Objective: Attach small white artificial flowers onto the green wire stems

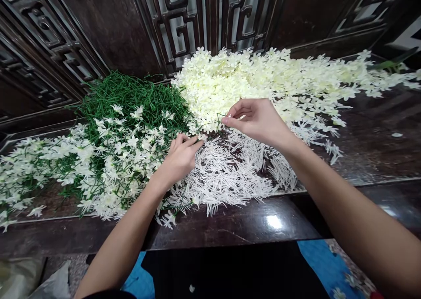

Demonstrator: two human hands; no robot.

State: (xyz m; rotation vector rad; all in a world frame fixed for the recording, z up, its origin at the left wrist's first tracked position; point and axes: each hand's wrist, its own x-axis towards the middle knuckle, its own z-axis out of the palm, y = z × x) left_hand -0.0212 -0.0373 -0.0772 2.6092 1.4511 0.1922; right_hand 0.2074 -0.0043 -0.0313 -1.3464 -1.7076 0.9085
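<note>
My right hand (256, 120) is raised over the edge of the pale yellow flower heads, thumb and fingers pinched on a thin green stem (218, 122). Lower and to the left, my left hand (182, 156) rests between the assembled flowers and the white pieces. Its fingers are bent together, and whatever they grip is hidden. Beyond it lies a heap of loose green stems (134, 93). White flowers on green stems (128, 158) spread out left of that hand. Loose cream flower heads (226, 77) form a big pile behind my right hand. Thin white stamen-like sticks (226, 172) lie scattered below both hands.
Everything lies on a dark polished wooden bench (230, 229) with a carved lattice back (177, 18). A single petal (397, 135) sits at the right. Blue material (319, 264) shows below the front edge, and a pale bag (19, 277) stands at the lower left.
</note>
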